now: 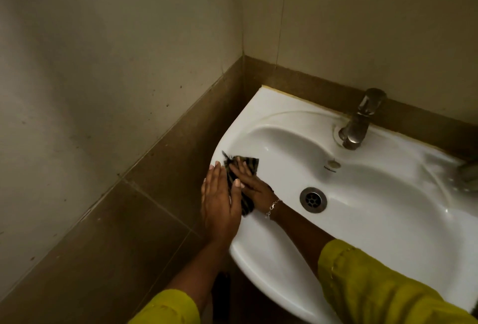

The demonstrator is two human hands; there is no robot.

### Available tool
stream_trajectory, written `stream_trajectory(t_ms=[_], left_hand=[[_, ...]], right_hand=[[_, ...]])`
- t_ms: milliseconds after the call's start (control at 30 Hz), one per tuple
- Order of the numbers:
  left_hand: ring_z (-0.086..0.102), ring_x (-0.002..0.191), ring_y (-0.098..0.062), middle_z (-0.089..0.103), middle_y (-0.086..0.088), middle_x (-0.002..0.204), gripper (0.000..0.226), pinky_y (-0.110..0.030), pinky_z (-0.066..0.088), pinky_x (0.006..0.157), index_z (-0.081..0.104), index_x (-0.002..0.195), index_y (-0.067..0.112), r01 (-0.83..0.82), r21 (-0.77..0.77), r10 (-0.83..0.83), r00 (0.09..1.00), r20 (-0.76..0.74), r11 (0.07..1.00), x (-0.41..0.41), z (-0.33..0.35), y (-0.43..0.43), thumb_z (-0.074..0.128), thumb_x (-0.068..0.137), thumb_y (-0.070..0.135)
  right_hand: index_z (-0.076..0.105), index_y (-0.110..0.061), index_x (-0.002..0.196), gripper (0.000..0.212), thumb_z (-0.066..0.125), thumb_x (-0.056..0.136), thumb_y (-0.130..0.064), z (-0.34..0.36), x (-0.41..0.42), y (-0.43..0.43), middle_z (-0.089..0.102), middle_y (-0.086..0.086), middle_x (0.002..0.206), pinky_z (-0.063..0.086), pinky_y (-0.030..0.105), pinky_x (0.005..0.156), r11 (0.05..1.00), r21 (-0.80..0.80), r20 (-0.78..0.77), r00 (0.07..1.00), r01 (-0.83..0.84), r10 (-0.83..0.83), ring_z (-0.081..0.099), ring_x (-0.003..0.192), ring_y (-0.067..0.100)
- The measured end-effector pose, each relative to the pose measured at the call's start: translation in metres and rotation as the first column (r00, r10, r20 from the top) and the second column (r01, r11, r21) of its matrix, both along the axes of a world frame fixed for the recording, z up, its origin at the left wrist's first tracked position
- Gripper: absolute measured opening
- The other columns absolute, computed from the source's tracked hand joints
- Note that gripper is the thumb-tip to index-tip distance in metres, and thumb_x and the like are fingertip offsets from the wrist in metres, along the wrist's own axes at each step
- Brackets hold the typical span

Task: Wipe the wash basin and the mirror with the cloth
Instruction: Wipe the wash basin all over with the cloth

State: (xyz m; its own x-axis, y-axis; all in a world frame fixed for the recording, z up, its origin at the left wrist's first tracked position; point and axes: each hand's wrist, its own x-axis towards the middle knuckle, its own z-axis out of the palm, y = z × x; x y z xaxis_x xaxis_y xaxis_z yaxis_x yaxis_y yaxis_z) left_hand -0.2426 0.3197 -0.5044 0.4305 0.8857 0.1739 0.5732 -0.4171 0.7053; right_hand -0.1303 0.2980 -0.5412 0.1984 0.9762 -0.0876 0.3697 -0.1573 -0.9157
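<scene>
far left: pale wall tiles (103, 65) down to a brown tile band (155, 194), then only a narrow dark gap before the curved left edge of the wash basin (271, 116). little room there for moving outward.

on that left rim: left hand (219, 202), laid flat, fingers straight and together, tips pointing far, gripping nothing, thumb just touching the cloth (253, 163). just right of it: the cloth itself, dark and striped, crumpled, lying from the rim down the bowl's left inner slope. on top of the cloth: right hand (254, 185), fingers spread and nearly straight, pressing it flat, not clutching it. thin bracelet (273, 206) at that wrist. yellow-green sleeves (375, 285) on both forearms, cut off by the near edge.

right of the hands: wide bare white bowl, open across to the drain (313, 199) at the bottom. farther and to the right: small overflow cap (333, 164), then a metal tap (360, 119) on the far ledge, close against the far wall's brown band.

hidden or unclear: part of the cloth beneath both hands; basin's right end cut off by the frame; greyish rounded thing (468, 176) at the right edge, blurred and too cropped to name; space under the basin lost in deep shadow.
</scene>
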Motion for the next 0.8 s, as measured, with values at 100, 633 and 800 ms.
stream_trajectory(t_ms=[100, 633, 800], left_hand=[[0.018, 0.137, -0.011, 0.032, -0.009, 0.148, 0.075, -0.032, 0.013, 0.114, 0.034, 0.137, 0.006, 0.004, 0.011, -0.003, 1.000, -0.020, 1.000, 0.001, 0.002, 0.000, 0.014, 0.081, 0.052], [0.023, 0.140, -0.023, 0.031, -0.011, 0.149, 0.080, -0.036, 0.014, 0.115, 0.034, 0.137, 0.005, 0.010, 0.028, -0.008, 0.997, -0.070, 1.000, 0.000, 0.006, -0.001, 0.011, 0.080, 0.055], [0.021, 0.141, -0.024, 0.028, -0.012, 0.150, 0.078, -0.035, 0.013, 0.115, 0.030, 0.138, 0.003, 0.034, 0.042, -0.027, 0.986, -0.164, 0.999, -0.001, 0.007, -0.001, 0.015, 0.082, 0.055]], right_hand=[[0.026, -0.014, 0.143, 0.048, 0.039, 0.097, -0.015, -0.005, -0.011, -0.008, 0.008, 0.000, 0.154, 0.005, 0.036, 0.118, 1.000, -0.002, -0.010, 1.000, -0.028, 0.028, 0.000, 0.144, 0.019], [-0.004, -0.024, 0.146, 0.053, 0.024, 0.102, -0.028, 0.021, -0.034, -0.094, -0.009, -0.010, 0.154, 0.006, 0.033, 0.116, 0.900, -0.385, 0.247, 0.917, -0.203, 0.312, -0.004, 0.145, 0.016], [-0.002, -0.029, 0.146, 0.049, 0.020, 0.102, -0.032, 0.044, -0.032, -0.130, -0.007, -0.005, 0.157, 0.007, 0.036, 0.115, 0.810, -0.548, 0.203, 0.906, -0.208, 0.370, -0.002, 0.145, 0.015]])
